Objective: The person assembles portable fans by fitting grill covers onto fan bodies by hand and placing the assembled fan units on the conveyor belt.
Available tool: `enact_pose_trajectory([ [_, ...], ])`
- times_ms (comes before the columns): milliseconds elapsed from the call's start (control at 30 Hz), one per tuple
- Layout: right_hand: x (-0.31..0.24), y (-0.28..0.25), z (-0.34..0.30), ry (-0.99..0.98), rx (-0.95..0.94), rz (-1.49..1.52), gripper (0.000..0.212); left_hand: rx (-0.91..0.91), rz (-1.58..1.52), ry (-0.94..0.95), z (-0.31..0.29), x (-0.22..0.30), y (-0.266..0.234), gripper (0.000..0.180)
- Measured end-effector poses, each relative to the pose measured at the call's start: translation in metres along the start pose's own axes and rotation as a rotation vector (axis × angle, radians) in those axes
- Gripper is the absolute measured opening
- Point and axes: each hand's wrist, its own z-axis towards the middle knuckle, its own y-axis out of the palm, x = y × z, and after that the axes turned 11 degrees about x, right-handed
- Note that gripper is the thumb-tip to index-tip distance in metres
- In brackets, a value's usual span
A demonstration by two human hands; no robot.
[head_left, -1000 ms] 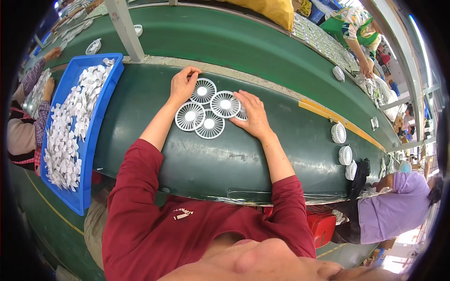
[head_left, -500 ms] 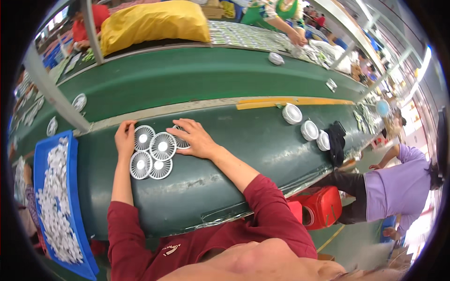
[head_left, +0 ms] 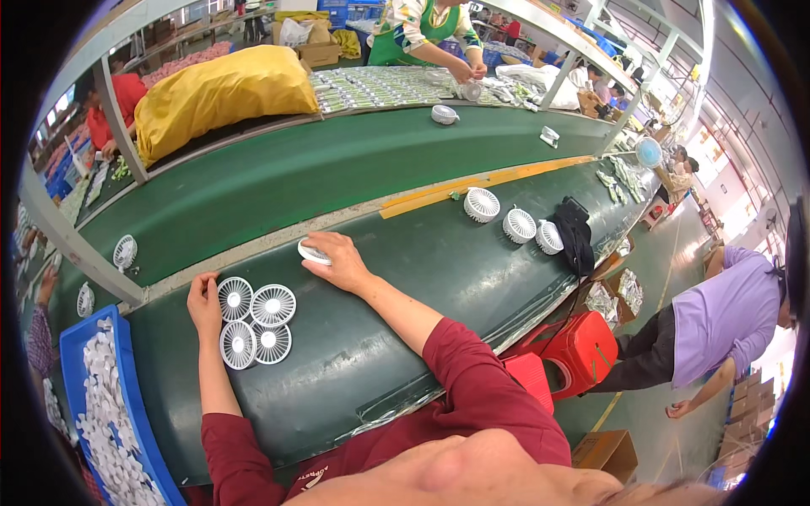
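Observation:
Several round white fan grilles (head_left: pixel 256 321) lie in a tight cluster on the near green conveyor belt (head_left: pixel 439 278). My left hand (head_left: pixel 203 302) rests flat against the cluster's left side, fingers together on the belt. My right hand (head_left: pixel 334 256) is farther right, fingers closed over one more white fan grille (head_left: pixel 310 251) at the belt's far edge. Both forearms wear dark red sleeves.
Three white fans (head_left: pixel 516 221) and a black pouch (head_left: pixel 577 234) sit farther right on the belt. A blue tray (head_left: pixel 126 422) of white parts stands at my left. A red stool (head_left: pixel 572 352) and a person in purple (head_left: pixel 726 320) are at right. A yellow sack (head_left: pixel 221 88) lies beyond the far belt.
My right hand left the cluster and reached right to the single grille at the belt's edge. My head turned right, so the cluster sits farther left in view.

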Motion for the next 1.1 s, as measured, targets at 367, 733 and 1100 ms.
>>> enact_pose_trajectory([
  [367, 0.027, -0.009, 0.012, 0.438, 0.254, 0.331, 0.032, 0.032, -0.025, 0.021, -0.001, 0.0, 0.002, 0.012],
  [733, 0.032, -0.009, -0.002, 0.053, 0.058, -0.143, 0.04, 0.012, -0.033, 0.006, -0.001, 0.003, 0.002, 0.011],
  [1100, 0.016, -0.011, -0.006, -0.018, -0.103, -0.231, 0.066, 0.008, -0.038, 0.004, -0.001, 0.001, 0.002, 0.012],
])
